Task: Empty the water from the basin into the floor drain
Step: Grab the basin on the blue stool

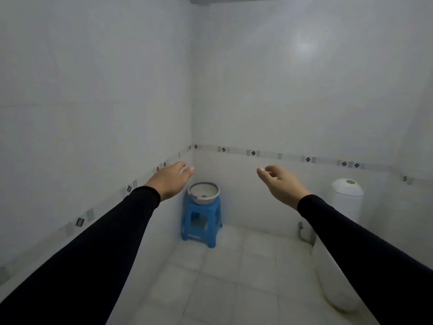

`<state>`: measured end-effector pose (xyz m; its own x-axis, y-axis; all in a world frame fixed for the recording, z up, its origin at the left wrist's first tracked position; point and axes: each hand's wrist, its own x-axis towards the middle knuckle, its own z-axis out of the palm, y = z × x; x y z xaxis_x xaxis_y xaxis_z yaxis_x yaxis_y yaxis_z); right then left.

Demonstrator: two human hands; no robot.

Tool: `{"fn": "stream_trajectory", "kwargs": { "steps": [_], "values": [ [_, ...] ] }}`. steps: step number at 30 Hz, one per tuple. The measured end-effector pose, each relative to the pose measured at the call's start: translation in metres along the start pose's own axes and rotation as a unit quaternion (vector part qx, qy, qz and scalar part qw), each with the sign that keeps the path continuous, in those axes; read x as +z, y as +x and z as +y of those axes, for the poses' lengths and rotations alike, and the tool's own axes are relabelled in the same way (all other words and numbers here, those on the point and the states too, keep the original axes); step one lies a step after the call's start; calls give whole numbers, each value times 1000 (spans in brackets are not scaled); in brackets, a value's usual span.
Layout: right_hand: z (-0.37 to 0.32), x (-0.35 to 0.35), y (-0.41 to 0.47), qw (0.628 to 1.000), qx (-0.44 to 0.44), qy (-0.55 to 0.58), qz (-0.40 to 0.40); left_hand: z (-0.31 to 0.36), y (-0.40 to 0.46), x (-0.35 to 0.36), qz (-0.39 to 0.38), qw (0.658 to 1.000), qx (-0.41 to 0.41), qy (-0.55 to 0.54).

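Basin (203, 193) on blue stool (202, 221) in the corner, my left hand (172, 179) and right hand (282, 182) spread wide, empty, well short of it.

Head camera looks forward and down into a tiled corner (192, 146).

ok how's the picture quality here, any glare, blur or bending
Head view: dim, flat bluish light, soft all over; a pale glare patch on the right wall; the wide lens bows the tile border and stretches the sleeves at the lower corners; the basin on the blue stool is small and hazy, so any water in it cannot be made out; both hands are empty.
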<state>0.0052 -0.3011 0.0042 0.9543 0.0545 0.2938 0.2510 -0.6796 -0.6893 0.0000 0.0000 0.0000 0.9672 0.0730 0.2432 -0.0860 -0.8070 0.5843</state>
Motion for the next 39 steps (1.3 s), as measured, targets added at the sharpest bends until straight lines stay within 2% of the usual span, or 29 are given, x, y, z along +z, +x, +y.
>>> {"fn": "stream_trajectory", "kwargs": {
  "steps": [9, 12, 19, 25, 35, 39],
  "values": [
    [28, 67, 70, 998, 48, 5, -42, -62, 69, 25, -26, 998, -40, 31],
    [29, 97, 106, 997, 63, -1, -40, -91, 111, 28, -39, 998, -47, 9],
    [22, 160, 190, 991, 117, 62, -12, -148, 213, 31, -50, 994, -59, -71],
    [32, 204, 252, 983, 160, 92, -8, -189, 287, 47, -57, 989, -103, -94],
    [112, 272, 382, 980, 190, 56, -36, -257, 411, 118, -102, 986, -121, -50],
    [156, 297, 451, 976, 202, 21, -81, -267, 464, 156, -119, 982, -141, -28]
  ]
}}
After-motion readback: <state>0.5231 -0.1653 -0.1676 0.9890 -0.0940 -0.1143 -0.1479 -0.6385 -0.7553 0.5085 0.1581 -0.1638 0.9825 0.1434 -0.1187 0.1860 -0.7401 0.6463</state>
